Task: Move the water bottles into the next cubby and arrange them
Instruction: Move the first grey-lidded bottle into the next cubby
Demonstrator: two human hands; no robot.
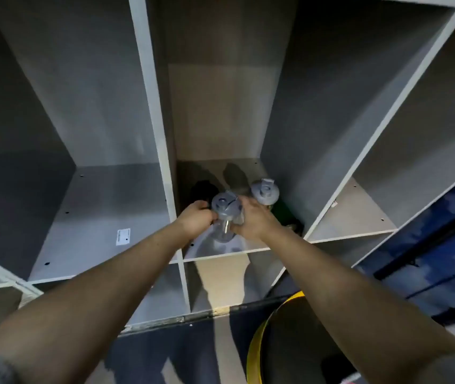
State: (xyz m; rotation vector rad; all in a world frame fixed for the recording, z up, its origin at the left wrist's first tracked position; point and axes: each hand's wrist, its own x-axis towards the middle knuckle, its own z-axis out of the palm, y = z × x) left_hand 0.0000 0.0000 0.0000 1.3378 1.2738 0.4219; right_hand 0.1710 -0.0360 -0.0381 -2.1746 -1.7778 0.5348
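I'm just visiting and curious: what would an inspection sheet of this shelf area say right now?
Surface: middle cubby floor, pale board, shadowed at the back.
Job's things: clear bottle with grey lid held at the cubby front; second grey-lidded bottle standing behind it to the right.
Clutter: dark green object by the right wall, too dim to identify.
Grippers: left hand and right hand both clasp the front bottle.
Cables: nothing seen.
Surroundings: left cubby with white sticker; yellow strap below.

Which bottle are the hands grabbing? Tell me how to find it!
Look at the middle cubby of the grey shelf. Two clear bottles with grey lids stand near its front. The held bottle is the nearer one, between left hand and right hand; the other bottle stands untouched behind, to the right.
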